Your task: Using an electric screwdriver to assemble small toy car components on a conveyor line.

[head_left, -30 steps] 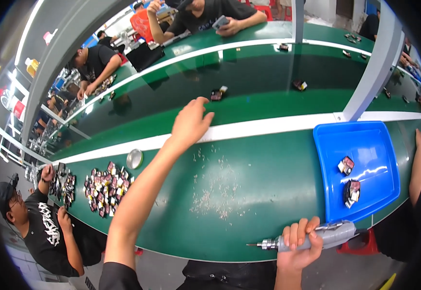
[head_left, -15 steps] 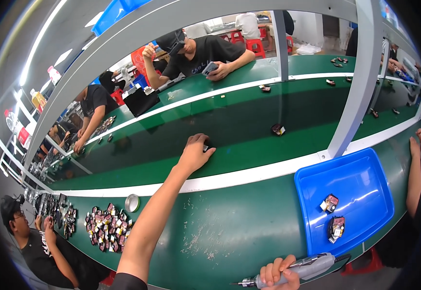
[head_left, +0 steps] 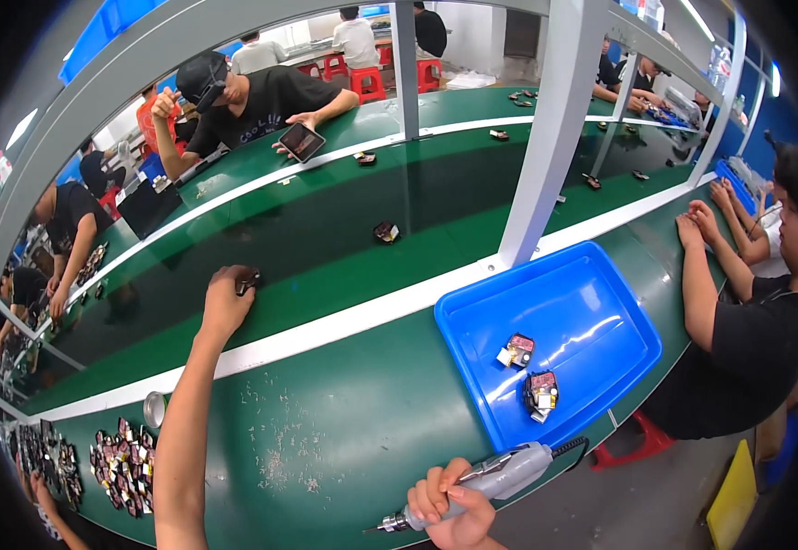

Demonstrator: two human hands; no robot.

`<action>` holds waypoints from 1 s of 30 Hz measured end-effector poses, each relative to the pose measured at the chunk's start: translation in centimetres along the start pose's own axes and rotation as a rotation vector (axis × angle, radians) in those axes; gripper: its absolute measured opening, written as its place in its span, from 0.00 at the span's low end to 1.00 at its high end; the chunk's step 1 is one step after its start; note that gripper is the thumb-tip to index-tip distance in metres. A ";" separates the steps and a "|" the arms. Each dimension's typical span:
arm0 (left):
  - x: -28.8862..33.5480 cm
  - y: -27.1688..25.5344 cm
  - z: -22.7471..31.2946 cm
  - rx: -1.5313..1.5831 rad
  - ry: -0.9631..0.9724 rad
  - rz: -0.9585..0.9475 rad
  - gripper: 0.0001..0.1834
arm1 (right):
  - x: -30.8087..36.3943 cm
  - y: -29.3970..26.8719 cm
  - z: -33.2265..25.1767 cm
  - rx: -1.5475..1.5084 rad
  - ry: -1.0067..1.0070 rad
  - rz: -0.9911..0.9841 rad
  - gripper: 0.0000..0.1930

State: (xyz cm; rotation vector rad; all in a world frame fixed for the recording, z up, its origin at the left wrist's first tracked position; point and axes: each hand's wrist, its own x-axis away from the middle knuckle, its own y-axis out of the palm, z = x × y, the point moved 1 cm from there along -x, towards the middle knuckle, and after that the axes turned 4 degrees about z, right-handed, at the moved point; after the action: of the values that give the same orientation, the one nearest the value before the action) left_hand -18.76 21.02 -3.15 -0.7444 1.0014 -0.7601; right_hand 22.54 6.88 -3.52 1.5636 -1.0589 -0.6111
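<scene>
Reaching over the green belt (head_left: 312, 266), my left hand (head_left: 223, 304) has its fingers closed on a small dark electronic part (head_left: 249, 280), which is partly hidden by the fingers. Low at the front, my right hand (head_left: 454, 504) is wrapped round a grey electric screwdriver (head_left: 514, 469), its bit pointing left. Beside that hand stands a blue tray (head_left: 637, 353); two small black-and-pink modules (head_left: 540, 392) with white and yellow bits lie in it. Loose tiny screws (head_left: 280, 463) are scattered on the green bench (head_left: 371, 403) between my arms.
A pile of similar modules (head_left: 124, 467) and a round tin (head_left: 154, 409) sit left of my forearm. Another module (head_left: 386, 231) lies on the belt. A grey frame post (head_left: 555, 137) rises behind the tray. Co-workers sit opposite and at both sides; one holds a phone (head_left: 302, 143).
The view has swung right, so the scene shifts left and more of the right-hand co-workers shows. The part in my left hand is more visible. The person opposite has turned the phone.
</scene>
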 end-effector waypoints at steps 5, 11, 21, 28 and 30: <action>2.0 -1.3 3.9 0.084 0.190 -0.071 0.24 | -0.1 -0.8 0.0 0.094 -0.041 0.020 0.06; 2.6 -1.5 2.8 0.181 0.192 -0.167 0.18 | -0.5 -0.5 0.5 0.115 -0.090 0.022 0.05; 7.2 -3.0 10.2 0.367 0.307 -0.200 0.16 | 0.5 -0.7 0.4 0.129 -0.116 -0.006 0.04; 18.9 -5.1 19.1 0.414 0.624 -0.424 0.24 | 2.6 -0.4 -0.2 0.223 -0.045 0.039 0.04; 19.7 -4.9 19.2 0.549 0.604 -0.573 0.25 | 3.2 -0.4 0.2 0.278 -0.036 0.076 0.05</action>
State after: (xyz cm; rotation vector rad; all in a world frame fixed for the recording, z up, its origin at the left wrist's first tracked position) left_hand 4.55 5.71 -1.16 -0.3064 1.0395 -1.7496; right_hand 23.96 4.02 -3.43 1.7463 -1.2662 -0.4551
